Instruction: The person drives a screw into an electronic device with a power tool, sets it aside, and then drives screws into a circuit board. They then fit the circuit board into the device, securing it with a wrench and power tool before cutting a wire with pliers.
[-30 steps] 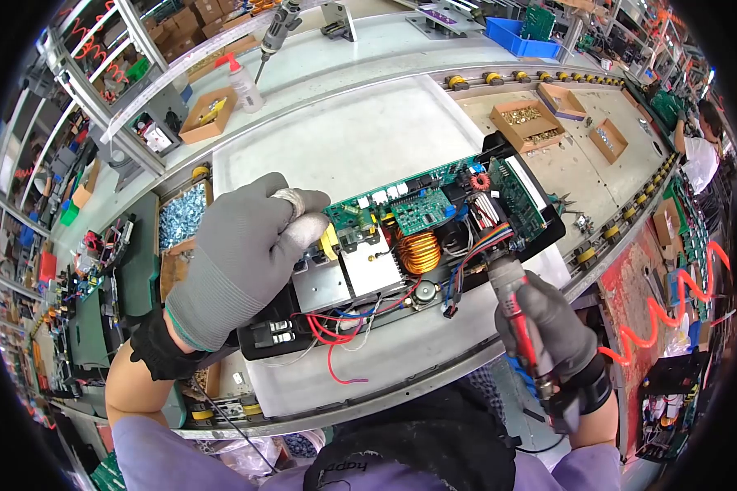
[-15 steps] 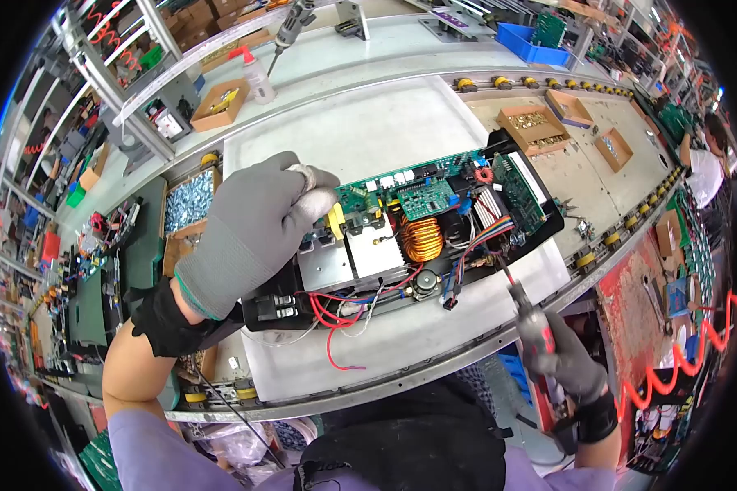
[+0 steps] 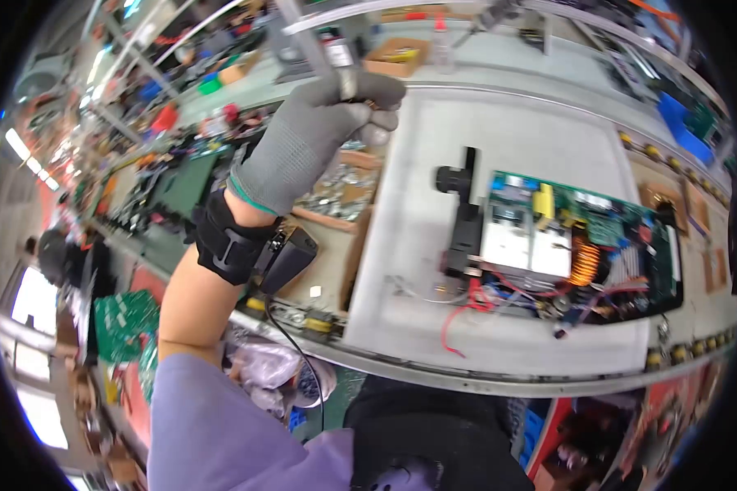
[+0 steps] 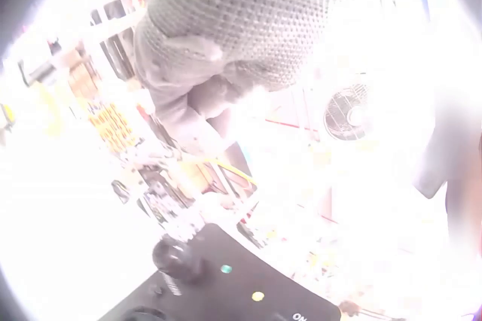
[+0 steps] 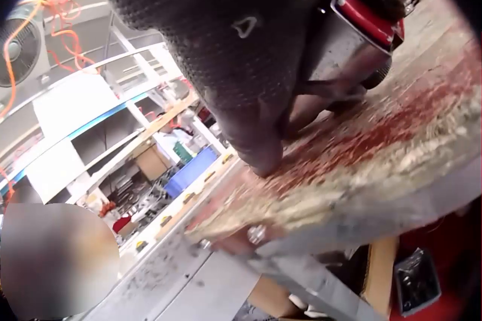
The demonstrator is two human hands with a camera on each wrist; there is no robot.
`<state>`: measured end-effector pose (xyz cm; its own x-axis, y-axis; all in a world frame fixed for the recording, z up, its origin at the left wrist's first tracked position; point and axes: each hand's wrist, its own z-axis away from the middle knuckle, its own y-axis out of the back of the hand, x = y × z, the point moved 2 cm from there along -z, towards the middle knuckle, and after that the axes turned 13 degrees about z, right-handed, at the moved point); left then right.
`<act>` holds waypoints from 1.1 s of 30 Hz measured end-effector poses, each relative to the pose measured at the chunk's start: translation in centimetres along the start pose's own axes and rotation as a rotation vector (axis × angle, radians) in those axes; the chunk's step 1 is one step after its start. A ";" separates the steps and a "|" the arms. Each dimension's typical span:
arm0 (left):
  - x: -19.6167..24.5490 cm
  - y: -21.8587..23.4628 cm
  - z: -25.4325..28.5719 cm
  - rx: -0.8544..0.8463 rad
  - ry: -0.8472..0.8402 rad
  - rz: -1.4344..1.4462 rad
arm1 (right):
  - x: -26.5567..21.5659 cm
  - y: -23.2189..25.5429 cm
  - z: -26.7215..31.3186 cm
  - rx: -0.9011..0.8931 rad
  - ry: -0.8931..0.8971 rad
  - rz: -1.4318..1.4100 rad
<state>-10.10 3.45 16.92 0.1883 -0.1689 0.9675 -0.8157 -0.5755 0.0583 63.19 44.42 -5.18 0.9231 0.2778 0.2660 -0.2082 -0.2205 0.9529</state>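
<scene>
My gloved left hand (image 3: 323, 123) is raised over the left edge of the white work board (image 3: 418, 123). Its fingers are curled, and a small brass-coloured piece (image 3: 373, 104) is pinched between them; its kind is too small to tell. To the right lies an open electronic power unit (image 3: 526, 245) with a copper coil, green circuit boards and loose red wires. Its black end panel (image 4: 233, 279), marked ON, shows below the hand in the left wrist view. Outside the head view, my gloved right hand (image 5: 226, 50) grips a red and metal powered screwdriver (image 5: 369, 24) close over a worn red surface (image 5: 361, 144).
A box of small silver parts (image 3: 344, 192) stands left of the board, beneath the left hand. Behind are a cardboard tray (image 3: 397, 57) and a spray bottle (image 3: 441, 49). Metal rails with yellow rollers (image 3: 318, 325) edge the line. A cable hangs from the left wrist.
The head view has swung left. My left hand has lifted off the unit and moved left. My right hand has left the unit with the screwdriver and dropped out of the head view.
</scene>
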 end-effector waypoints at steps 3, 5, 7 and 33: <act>-0.4 4.5 4.6 0.320 0.103 -0.118 | -1.4 3.2 1.3 0.139 -0.202 0.180; -1.9 7.8 7.8 0.413 0.211 -0.142 | -2.0 3.7 0.9 0.189 -0.291 0.254; -4.7 11.2 10.5 0.360 0.277 -0.452 | -4.5 4.7 -1.0 0.229 -0.038 0.242; -19.7 -10.1 3.7 -0.075 -0.034 -0.837 | -34.9 10.4 -1.4 0.270 0.304 -0.658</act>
<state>-3.48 9.61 -3.64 0.7630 0.2653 0.5894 -0.4329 -0.4674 0.7708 28.33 33.75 -4.38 0.6915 0.6669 -0.2775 0.4751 -0.1305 0.8702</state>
